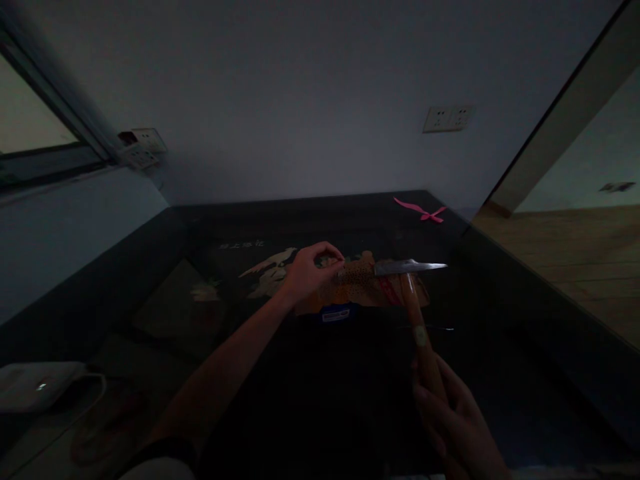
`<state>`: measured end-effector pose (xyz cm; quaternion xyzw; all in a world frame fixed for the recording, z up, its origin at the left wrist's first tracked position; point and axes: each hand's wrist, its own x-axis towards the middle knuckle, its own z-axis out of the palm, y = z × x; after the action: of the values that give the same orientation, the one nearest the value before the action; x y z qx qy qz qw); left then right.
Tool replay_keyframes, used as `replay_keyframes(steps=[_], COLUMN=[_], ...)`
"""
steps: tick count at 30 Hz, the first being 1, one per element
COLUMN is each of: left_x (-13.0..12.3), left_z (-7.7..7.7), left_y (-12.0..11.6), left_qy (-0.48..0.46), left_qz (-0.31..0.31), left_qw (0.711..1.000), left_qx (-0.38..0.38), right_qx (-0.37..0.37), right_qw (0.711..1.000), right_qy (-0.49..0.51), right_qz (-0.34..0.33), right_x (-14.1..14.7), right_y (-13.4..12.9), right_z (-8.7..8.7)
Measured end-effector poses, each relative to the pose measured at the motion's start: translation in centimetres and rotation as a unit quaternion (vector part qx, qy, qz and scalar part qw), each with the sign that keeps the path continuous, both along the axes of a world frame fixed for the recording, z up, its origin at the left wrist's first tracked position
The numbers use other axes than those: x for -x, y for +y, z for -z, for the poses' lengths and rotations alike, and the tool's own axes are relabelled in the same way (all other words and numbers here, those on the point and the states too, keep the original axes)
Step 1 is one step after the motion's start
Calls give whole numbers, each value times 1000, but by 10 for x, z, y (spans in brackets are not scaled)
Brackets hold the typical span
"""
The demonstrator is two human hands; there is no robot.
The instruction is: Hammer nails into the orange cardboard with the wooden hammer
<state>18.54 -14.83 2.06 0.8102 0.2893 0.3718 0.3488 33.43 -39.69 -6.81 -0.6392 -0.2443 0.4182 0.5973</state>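
Note:
My right hand [447, 413] is wrapped round the wooden handle of a hammer [419, 333], whose long metal head lies crosswise over the far part of the table. To its left, my left hand [317, 267] has thumb and forefinger pinched together. Whatever sits between those fingertips is too small and dark to make out. Just below the pinch is a flat, brown, spotted piece [355, 277] with a red patch. A blue item with a pale label [336, 313] lies at its near edge. The hammer head is a little right of my left fingertips, apart from them.
The dark table [300, 213] meets a pale wall with sockets [447, 119]. A pink ribbon [423, 212] lies at the far right corner, and a thin shiny rod [443, 328] near the hammer. At lower left sits a white device [40, 387] with a cable.

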Motion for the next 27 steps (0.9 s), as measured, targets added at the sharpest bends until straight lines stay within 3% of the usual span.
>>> replay_keyframes(steps=[3,12,16,19,23,27], left_x=[-7,-7,-6,-6,-6,-5], left_z=[9,32,36,35,34,36], left_y=[9,16,18,17,16,16], left_qy=[27,16,14,19,20,9], left_qz=[-2,40,45,45,49,49], left_qw=[999,999,999,999,998,998], left_qx=[-18,7,5,-3,-24,-30], right_qx=[2,26,37,44,46,40], right_qw=[1000,999,999,998,994,987], right_qy=[-3,4,4,-19,-70,-131], right_qz=[12,-45,-15,-38,-70,-84], right_x=[2,-1,1,-3,-12,-19], right_y=[1,1,1,3,9,17], right_z=[1,5,4,3,-5,-24])
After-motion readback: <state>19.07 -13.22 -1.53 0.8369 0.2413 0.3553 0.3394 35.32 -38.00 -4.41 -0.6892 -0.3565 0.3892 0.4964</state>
